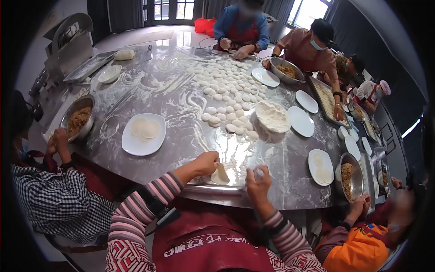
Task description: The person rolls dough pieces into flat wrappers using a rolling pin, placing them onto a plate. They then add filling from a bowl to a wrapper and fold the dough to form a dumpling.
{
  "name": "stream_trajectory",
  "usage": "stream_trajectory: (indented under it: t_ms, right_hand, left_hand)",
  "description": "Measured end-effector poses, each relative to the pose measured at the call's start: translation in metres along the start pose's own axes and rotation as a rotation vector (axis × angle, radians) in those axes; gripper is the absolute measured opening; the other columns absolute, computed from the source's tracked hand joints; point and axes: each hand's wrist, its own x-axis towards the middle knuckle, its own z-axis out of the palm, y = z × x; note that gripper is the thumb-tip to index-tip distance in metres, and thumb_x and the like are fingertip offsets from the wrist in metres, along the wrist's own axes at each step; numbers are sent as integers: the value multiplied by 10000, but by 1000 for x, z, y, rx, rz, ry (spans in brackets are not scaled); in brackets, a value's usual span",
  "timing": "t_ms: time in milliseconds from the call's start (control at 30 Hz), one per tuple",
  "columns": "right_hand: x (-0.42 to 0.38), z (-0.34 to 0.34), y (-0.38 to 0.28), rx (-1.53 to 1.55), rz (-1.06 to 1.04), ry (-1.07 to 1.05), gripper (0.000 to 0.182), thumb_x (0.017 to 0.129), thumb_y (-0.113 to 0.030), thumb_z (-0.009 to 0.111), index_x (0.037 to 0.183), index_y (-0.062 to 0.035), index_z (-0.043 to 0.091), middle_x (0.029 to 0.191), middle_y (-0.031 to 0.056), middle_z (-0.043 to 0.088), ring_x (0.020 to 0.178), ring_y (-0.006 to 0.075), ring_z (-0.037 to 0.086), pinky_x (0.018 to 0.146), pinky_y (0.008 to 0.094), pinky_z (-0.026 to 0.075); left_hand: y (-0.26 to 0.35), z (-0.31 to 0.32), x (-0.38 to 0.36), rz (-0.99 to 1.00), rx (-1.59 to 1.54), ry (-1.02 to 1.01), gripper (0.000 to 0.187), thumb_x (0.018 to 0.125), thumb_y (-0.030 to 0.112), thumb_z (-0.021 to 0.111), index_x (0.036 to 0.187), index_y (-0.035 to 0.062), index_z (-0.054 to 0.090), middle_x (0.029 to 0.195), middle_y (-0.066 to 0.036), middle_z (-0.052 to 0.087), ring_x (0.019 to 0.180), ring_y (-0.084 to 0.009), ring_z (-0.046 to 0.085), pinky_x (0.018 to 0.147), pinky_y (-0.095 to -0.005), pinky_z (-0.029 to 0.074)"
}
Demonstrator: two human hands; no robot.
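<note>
Near the table's front edge, my left hand [206,164] pinches the rim of a thin round dough wrapper [220,176], which hangs partly down on the steel surface. To its right, my right hand [258,183] is closed around a small rolling pin [258,173]; only a pale, blurred end shows above the fingers. Beyond my hands lie many small flattened dough rounds [226,97] on the floured table. A bowl of flour [272,116] stands at their right. On a white plate [156,146] to the left rest several rolled wrappers [145,129].
Coworkers stand around the steel table [181,172]. At left a person's hands touch a metal bowl of filling [79,119]; another filling bowl [348,177] is at right. White plates [301,121] and a tray of dumplings [327,102] line the right side.
</note>
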Motion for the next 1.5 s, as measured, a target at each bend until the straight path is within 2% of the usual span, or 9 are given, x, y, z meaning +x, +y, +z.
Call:
stream_trajectory:
  t_ms: [233, 433, 467, 533, 733, 833, 933, 1167, 1500]
  right_hand:
    - [71, 57, -8, -91, -142, 32, 176, 759, -74, 643, 856, -21, 506, 599, 164, 550, 537, 291, 578, 505, 365, 443]
    - [29, 15, -11, -68, -168, 22, 146, 742, -37, 637, 767, -19, 493, 577, 131, 544, 518, 253, 568, 495, 341, 438]
    - [19, 4, -8, -278, -433, 34, 143, 741, -5, 621, 764, -29, 482, 552, 84, 522, 472, 191, 544, 456, 309, 427]
    - [-9, -6, -11, 136, 113, -5, 150, 744, 14, 611, 766, -40, 472, 545, 45, 500, 446, 126, 515, 419, 279, 407]
    - [-12, -9, 6, 43, -113, -46, 161, 799, 25, 583, 820, -64, 450, 570, 10, 482, 445, 71, 480, 390, 214, 373]
    - [-10, -11, -12, 79, -87, -73, 161, 791, 19, 601, 815, -57, 461, 577, 14, 494, 464, 69, 494, 409, 214, 386]
    - [-11, -12, -18, 85, 10, -46, 178, 724, -12, 671, 789, -47, 510, 628, 82, 529, 502, 155, 538, 464, 275, 414]
    - [-4, -16, -31, -30, -181, -44, 215, 709, -28, 703, 817, -46, 517, 665, 111, 552, 540, 232, 594, 486, 307, 452]
    - [-8, -18, -30, 90, -132, -73, 220, 723, -35, 695, 856, -31, 519, 677, 100, 565, 532, 182, 589, 481, 276, 442]
  left_hand:
    - [12, -7, -11, 29, 81, 2, 156, 791, 148, 534, 850, 11, 578, 807, -187, 611, 769, -301, 595, 690, -375, 452]
    - [10, 6, -13, 41, 243, 28, 261, 711, 263, 620, 860, 49, 627, 876, -180, 624, 855, -352, 591, 739, -424, 456]
    - [11, 2, -16, 10, 214, 32, 253, 703, 249, 626, 854, 44, 622, 879, -177, 622, 849, -337, 594, 734, -411, 458]
    - [6, -12, -21, -28, 189, 50, 247, 696, 234, 632, 847, 40, 618, 882, -174, 620, 842, -323, 598, 729, -399, 460]
    - [-39, -140, -59, -67, -388, 264, 231, 686, 136, 661, 852, -11, 596, 722, -56, 584, 659, -127, 552, 537, -292, 442]
    - [-44, -182, -69, -427, 487, 607, 476, 720, 188, 670, 1116, -21, 508, 1069, -186, 572, 958, -306, 572, 796, -382, 471]
    - [-79, -151, -15, -159, 494, 578, 491, 751, 187, 639, 1170, -14, 479, 1187, -224, 505, 1095, -365, 485, 932, -410, 397]
    - [37, -3, 120, 467, 519, 154, 465, 822, 256, 546, 1235, 65, 449, 1255, -189, 456, 1129, -351, 459, 944, -410, 380]
    - [35, 38, 101, 691, 609, 49, 403, 819, 165, 514, 1197, 39, 451, 1258, -204, 436, 1164, -375, 427, 908, -388, 401]
